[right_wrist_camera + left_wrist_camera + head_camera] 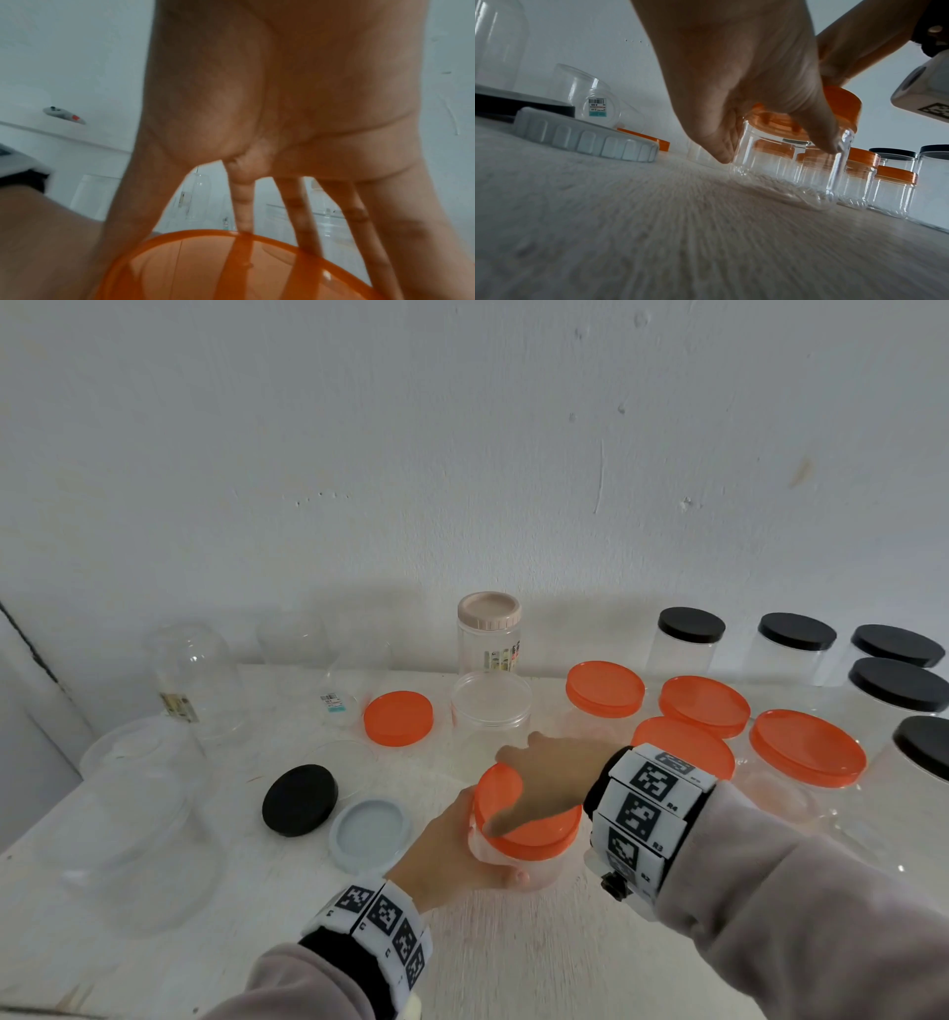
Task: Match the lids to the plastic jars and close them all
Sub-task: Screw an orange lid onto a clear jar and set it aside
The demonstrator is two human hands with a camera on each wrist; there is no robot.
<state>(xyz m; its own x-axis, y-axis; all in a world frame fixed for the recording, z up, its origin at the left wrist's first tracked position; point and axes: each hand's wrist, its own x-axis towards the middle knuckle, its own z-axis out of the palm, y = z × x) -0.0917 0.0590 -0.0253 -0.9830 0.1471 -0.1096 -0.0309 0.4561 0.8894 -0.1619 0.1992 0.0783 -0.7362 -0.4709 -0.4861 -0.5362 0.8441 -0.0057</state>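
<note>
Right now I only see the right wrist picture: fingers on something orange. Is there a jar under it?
Observer: Yes. That round orange plastic lid sits on a small clear plastic jar.
Operator: Is anybody holding the jar?
Observer: The left hand grips its side, while the right hand grasps the lid from above.
Operator: Are there lids with no jar?
Observer: Three lie loose on the white table: a flat black round lid, a pale blue ribbed lid and a second orange lid.
</note>
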